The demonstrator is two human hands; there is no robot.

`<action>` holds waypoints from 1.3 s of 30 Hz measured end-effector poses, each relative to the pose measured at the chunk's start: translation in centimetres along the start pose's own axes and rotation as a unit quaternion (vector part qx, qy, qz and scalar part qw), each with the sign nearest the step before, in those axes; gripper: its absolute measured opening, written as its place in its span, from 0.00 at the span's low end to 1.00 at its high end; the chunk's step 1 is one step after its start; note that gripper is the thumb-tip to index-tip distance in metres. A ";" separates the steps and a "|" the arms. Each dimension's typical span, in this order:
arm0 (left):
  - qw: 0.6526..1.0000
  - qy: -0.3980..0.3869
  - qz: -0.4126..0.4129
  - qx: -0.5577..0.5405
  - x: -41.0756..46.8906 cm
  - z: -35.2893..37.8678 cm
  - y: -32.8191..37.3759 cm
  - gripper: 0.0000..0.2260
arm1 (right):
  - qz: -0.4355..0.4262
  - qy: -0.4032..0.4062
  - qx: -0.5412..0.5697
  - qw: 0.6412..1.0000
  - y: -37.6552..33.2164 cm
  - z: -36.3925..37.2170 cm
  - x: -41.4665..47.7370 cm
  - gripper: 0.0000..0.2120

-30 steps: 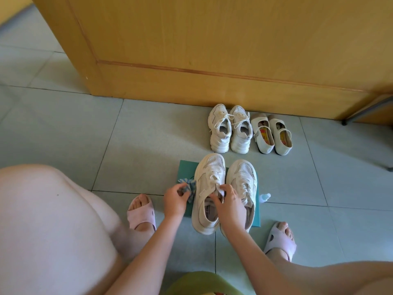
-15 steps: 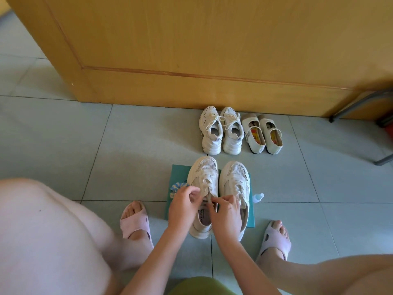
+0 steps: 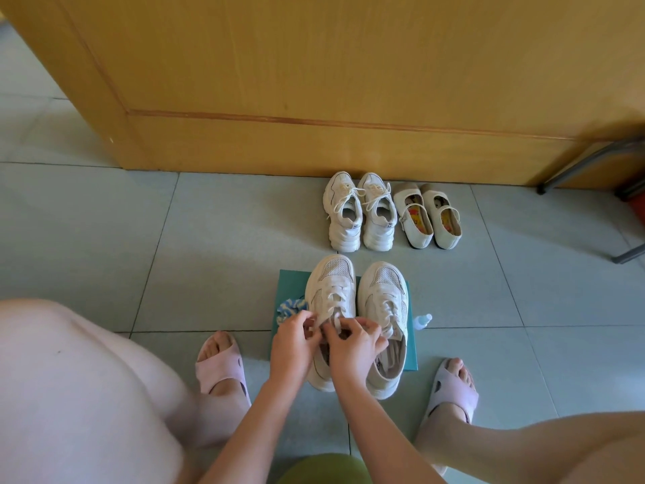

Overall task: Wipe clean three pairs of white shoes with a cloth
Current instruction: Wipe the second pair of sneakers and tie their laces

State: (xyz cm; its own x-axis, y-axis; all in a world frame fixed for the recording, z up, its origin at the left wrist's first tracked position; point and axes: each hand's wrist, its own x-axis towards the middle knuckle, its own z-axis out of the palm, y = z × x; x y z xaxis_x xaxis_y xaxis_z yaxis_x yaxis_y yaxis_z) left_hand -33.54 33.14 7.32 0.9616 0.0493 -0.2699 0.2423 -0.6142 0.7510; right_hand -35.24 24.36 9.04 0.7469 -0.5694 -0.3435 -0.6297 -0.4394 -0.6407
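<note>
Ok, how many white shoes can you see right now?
6, in three pairs: two mesh sneakers on the teal mat under both hands, two chunky lace-up sneakers by the door, two strap flats right of those. None look hidden.

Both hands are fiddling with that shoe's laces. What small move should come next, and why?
Probably finish with the laces, then reach the left hand to the blue-and-white cloth lying just left of the sneaker, since neither hand holds it and wiping needs it.

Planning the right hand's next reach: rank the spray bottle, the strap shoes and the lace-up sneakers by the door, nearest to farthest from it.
From the right hand:
1. Spray bottle, just right, beside the mat.
2–3. Lace-up sneakers, straight ahead, and strap shoes, ahead-right: too close to call.
</note>
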 end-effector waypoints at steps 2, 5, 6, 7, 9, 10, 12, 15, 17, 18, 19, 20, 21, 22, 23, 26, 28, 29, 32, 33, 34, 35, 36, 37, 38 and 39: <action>1.000 -0.009 -0.009 -0.006 0.0 0.0 0.0 0.14 | 0.006 -0.014 0.040 0.999 -0.7 -0.4 -0.1 0.12; 0.999 0.006 0.026 0.036 0.2 0.2 0.3 0.16 | 0.022 -0.059 0.052 0.997 -1.7 -1.9 0.7 0.11; 0.997 0.014 0.054 0.044 0.4 0.3 0.5 0.17 | 0.036 -0.091 0.050 0.994 -2.0 -2.2 1.2 0.13; 0.996 0.014 0.077 0.042 0.5 0.3 0.9 0.18 | 0.055 -0.128 0.047 0.989 -2.4 -2.6 1.6 0.16; 0.995 -0.007 0.093 0.021 0.9 0.2 1.7 0.17 | 0.081 -0.169 0.047 0.981 -2.9 -2.8 2.5 0.23; 0.996 -0.021 0.090 0.005 1.2 0.0 2.0 0.15 | 0.087 -0.181 0.060 0.978 -3.0 -3.0 3.0 0.23; 0.996 -0.043 0.078 -0.025 1.7 -0.4 2.3 0.11 | 0.093 -0.223 0.109 0.964 -3.7 -4.4 3.7 0.18; 0.995 -0.054 0.080 -0.035 2.1 -0.7 2.9 0.06 | 0.053 -0.264 0.146 0.952 -4.4 -6.2 4.6 0.16; 0.993 -0.062 0.090 -0.036 2.2 -0.6 3.2 0.05 | 0.042 -0.271 0.146 0.951 -5.0 -6.7 4.9 0.15; 0.993 -0.065 0.089 -0.042 2.3 -0.6 3.3 0.06 | 0.039 -0.267 0.137 0.953 -5.3 -6.8 5.2 0.13; 0.993 -0.062 0.085 -0.050 2.4 -0.7 3.5 0.06 | 0.039 -0.257 0.135 0.956 -5.5 -6.9 5.6 0.13; 0.994 -0.053 0.076 -0.060 2.5 -0.7 3.5 0.05 | 0.035 -0.240 0.147 0.959 -5.8 -7.0 6.1 0.11; 0.995 -0.042 0.062 -0.073 2.6 -0.9 3.5 0.04 | 0.027 -0.222 0.171 0.960 -6.2 -7.3 6.5 0.10; 0.994 -0.038 0.044 -0.087 2.7 -0.9 3.4 0.04 | 0.020 -0.206 0.197 0.958 -6.8 -7.7 6.9 0.08; 0.993 -0.042 0.022 -0.105 2.8 -0.9 3.4 0.04 | 0.015 -0.194 0.215 0.957 -7.1 -7.8 7.5 0.08; 0.978 -0.070 -0.056 -0.187 3.1 -0.7 3.7 0.04 | -0.006 -0.181 0.211 0.961 -7.6 -7.6 9.1 0.17; 0.966 -0.070 -0.093 -0.231 3.6 -0.7 4.1 0.04 | -0.031 -0.159 0.164 0.973 -7.2 -7.1 10.1 0.21; 0.963 -0.071 -0.105 -0.240 4.0 -0.9 4.5 0.05 | -0.039 -0.152 0.128 0.979 -6.7 -6.9 10.2 0.22; 0.958 -0.087 -0.114 -0.248 5.6 -2.1 6.4 0.09 | -0.050 -0.157 0.073 0.984 -5.1 -6.8 9.4 0.17; 0.957 -0.090 -0.115 -0.249 6.3 -2.6 7.2 0.10 | -0.052 -0.171 0.062 0.982 -4.5 -6.7 8.9 0.15; 0.956 -0.088 -0.120 -0.252 7.0 -3.1 8.1 0.10 | -0.054 -0.184 0.054 0.980 -3.9 -6.5 8.3 0.14; 0.954 -0.084 -0.126 -0.258 7.8 -3.5 8.9 0.10 | -0.053 -0.195 0.051 0.978 -3.4 -6.4 7.7 0.12; 0.951 -0.082 -0.135 -0.266 8.5 -3.9 9.6 0.09 | -0.051 -0.202 0.049 0.977 -3.0 -6.2 7.2 0.11; 0.946 -0.079 -0.145 -0.277 9.1 -4.2 10.4 0.09 | -0.050 -0.208 0.049 0.976 -2.7 -5.9 6.8 0.09; 0.940 -0.077 -0.154 -0.295 9.7 -4.4 11.1 0.08 | -0.049 -0.211 0.049 0.975 -2.5 -5.7 6.4 0.08; 0.931 -0.076 -0.161 -0.318 10.3 -4.6 11.8 0.07 | -0.049 -0.210 0.050 0.975 -2.3 -5.5 6.2 0.07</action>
State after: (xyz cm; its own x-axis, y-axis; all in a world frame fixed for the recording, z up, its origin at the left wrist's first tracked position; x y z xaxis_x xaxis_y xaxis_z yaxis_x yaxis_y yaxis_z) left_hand -20.19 30.04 16.15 0.8082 0.0080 -0.5889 0.5889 0.0056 0.8082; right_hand -30.34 18.07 12.14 0.8370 -0.1834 -0.5156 -0.5429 -0.3961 -0.7405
